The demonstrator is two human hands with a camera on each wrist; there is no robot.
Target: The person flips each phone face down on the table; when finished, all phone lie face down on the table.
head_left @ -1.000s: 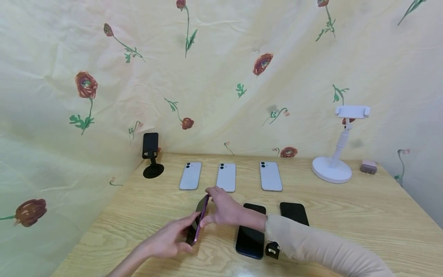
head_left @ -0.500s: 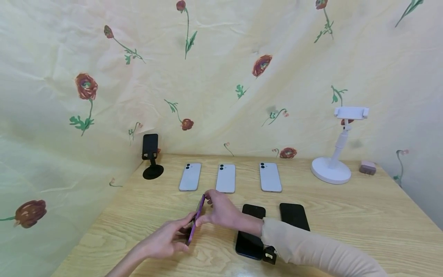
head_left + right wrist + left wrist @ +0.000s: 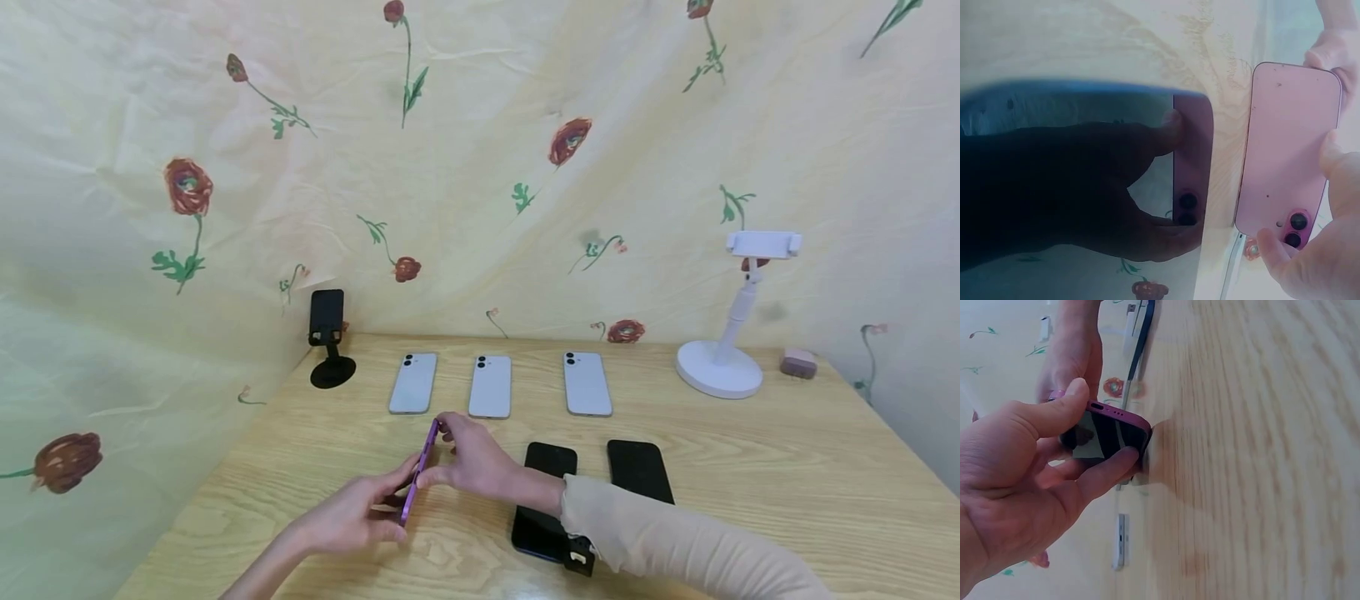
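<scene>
Counting now: 3 white phones back row, 2 black phones nearer, 1 purple phone on edge, 2 stands, 1 pink charger, 2 hands.

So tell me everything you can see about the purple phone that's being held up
The purple phone stands on edge on the wooden table, nearly upright, so the head view shows only its thin purple rim. The right wrist view shows a plain pink-purple back with two camera lenses at one corner; the left wrist view shows a dark, glossy, unlit screen and rounded corners. The left hand grips its near end, and the right hand pinches its far end.
</scene>
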